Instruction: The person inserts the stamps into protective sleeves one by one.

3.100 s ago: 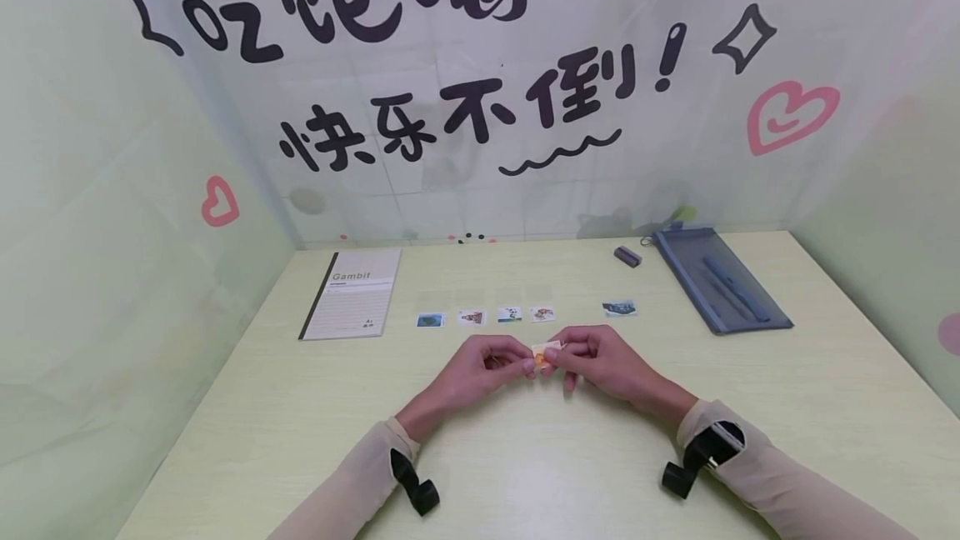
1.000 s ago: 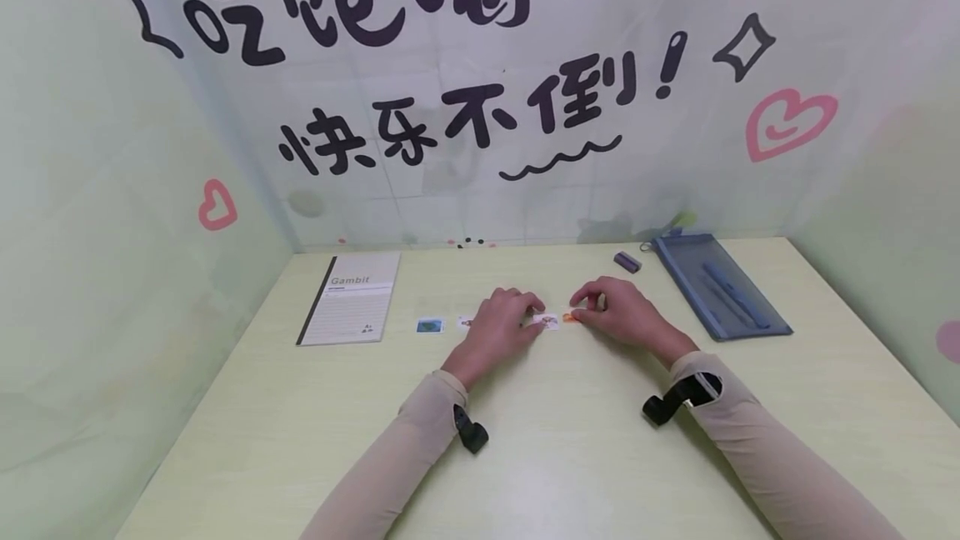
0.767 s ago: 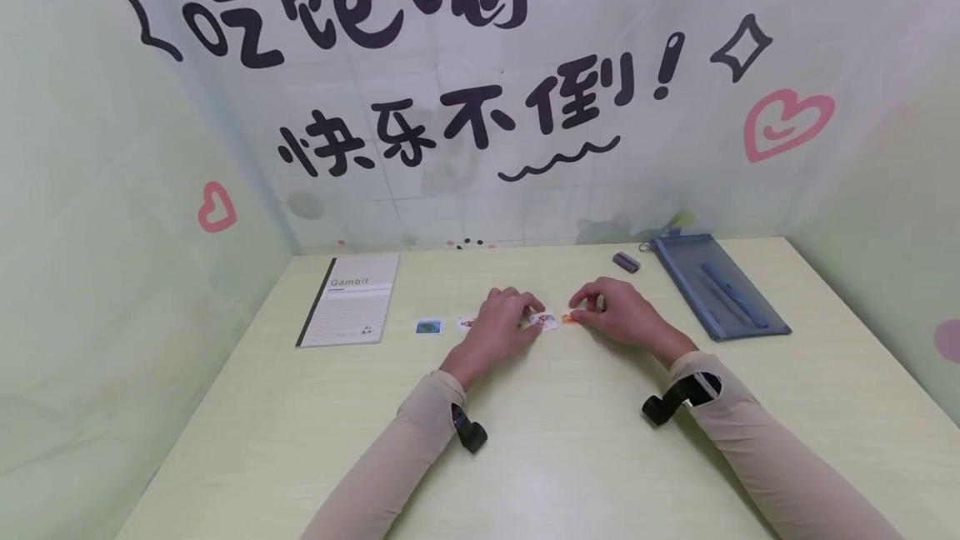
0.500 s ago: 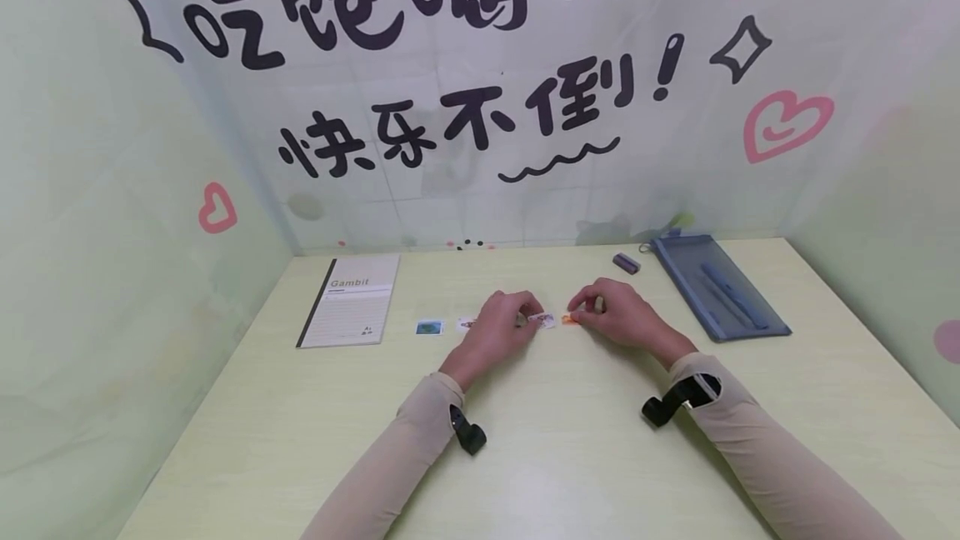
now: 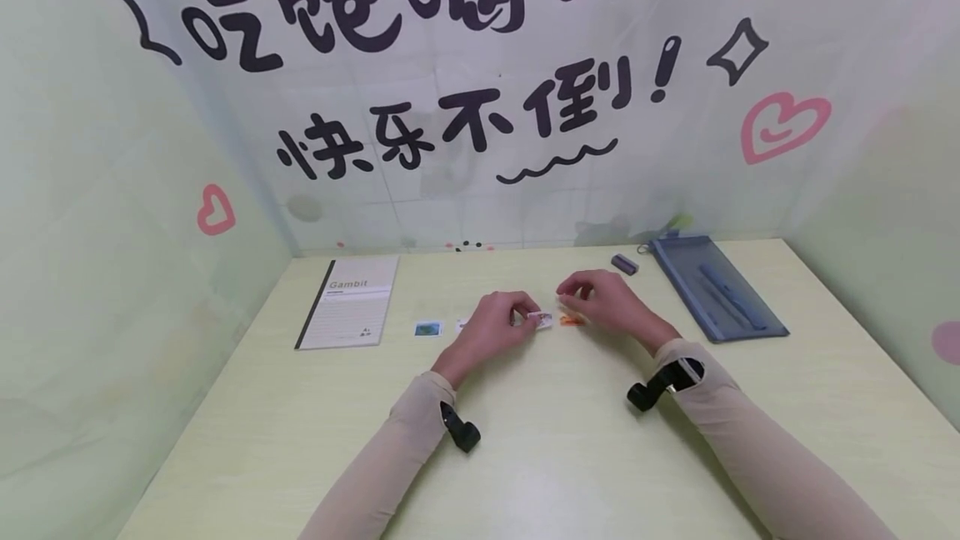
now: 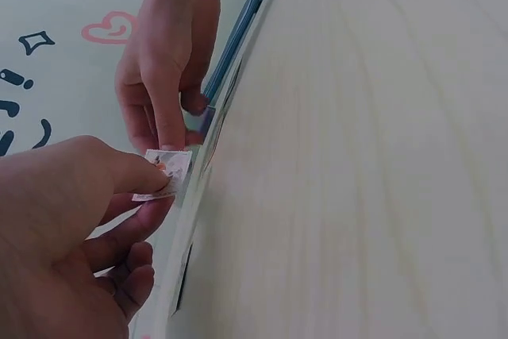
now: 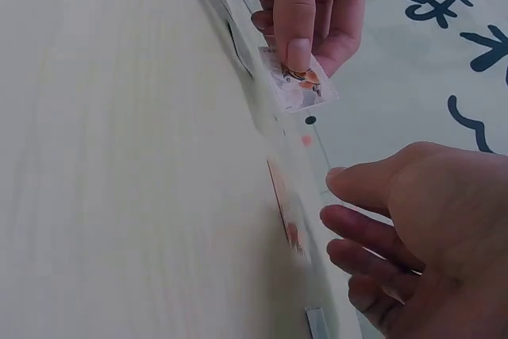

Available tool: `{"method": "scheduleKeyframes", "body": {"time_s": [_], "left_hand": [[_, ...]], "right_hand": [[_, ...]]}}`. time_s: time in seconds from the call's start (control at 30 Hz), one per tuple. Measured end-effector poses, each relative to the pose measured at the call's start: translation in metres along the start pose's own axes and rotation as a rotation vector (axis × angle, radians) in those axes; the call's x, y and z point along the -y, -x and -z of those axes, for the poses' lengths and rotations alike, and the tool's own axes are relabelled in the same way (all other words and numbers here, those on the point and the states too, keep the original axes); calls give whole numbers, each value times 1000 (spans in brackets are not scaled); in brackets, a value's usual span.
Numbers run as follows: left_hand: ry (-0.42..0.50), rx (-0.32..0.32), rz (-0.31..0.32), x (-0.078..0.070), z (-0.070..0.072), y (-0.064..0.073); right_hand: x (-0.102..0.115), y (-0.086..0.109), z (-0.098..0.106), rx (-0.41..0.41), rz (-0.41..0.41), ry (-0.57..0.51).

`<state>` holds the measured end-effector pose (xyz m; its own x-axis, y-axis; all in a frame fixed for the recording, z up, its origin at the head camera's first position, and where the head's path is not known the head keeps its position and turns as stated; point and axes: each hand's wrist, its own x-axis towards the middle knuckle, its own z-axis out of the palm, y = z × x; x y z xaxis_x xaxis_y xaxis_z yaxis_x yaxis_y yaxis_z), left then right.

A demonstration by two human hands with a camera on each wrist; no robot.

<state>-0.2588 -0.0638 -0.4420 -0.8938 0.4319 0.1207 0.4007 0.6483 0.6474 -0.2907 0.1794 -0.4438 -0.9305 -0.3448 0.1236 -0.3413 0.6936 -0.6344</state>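
Between thumb and fingers, my left hand [image 5: 491, 330] pinches a white-edged postage stamp [image 7: 300, 99] with a reddish picture, tilted close over the table. To its right lies an orange stamp [image 5: 572, 320]. My right hand [image 5: 609, 303] hovers just above and behind that one, its fingers loosely bent and holding nothing; the right wrist view shows the gap between its thumb and fingers. Farther left in the row are a blue stamp [image 5: 429, 329] and a pale stamp [image 5: 461, 325] mostly covered by my left hand.
A Gambit notebook [image 5: 348, 302] lies at the back left. At the back right is a blue mesh zip pouch [image 5: 705, 273] with a pen [image 5: 733, 297] on or in it. A small dark block [image 5: 625, 264] sits beside the pouch, near the printed wall cloth.
Both hands held the orange stamp earlier; it now lies at the row's right end. My right hand has let go and drawn slightly up and left. My left hand has picked up the reddish stamp.
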Motion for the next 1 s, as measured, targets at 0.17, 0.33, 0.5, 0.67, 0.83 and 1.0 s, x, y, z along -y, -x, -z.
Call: {"method": "scheduleKeyframes", "body": {"time_s": [0.17, 0.33, 0.5, 0.67, 0.83, 1.0], "left_hand": [[30, -4, -4, 2, -1, 1], [58, -1, 5, 4, 0, 2], [65, -12, -7, 4, 1, 2], [81, -18, -6, 3, 0, 1], [90, -21, -2, 3, 0, 1], [96, -17, 1, 3, 1, 1]], "right_hand": [[8, -18, -9, 68, -9, -24], [12, -31, -16, 117, -52, -20], [15, -38, -18, 141, -103, -13], [15, -38, -17, 146, -104, -1], [14, -34, -16, 124, -85, -19], [12, -32, -13, 90, -84, -52]]}}
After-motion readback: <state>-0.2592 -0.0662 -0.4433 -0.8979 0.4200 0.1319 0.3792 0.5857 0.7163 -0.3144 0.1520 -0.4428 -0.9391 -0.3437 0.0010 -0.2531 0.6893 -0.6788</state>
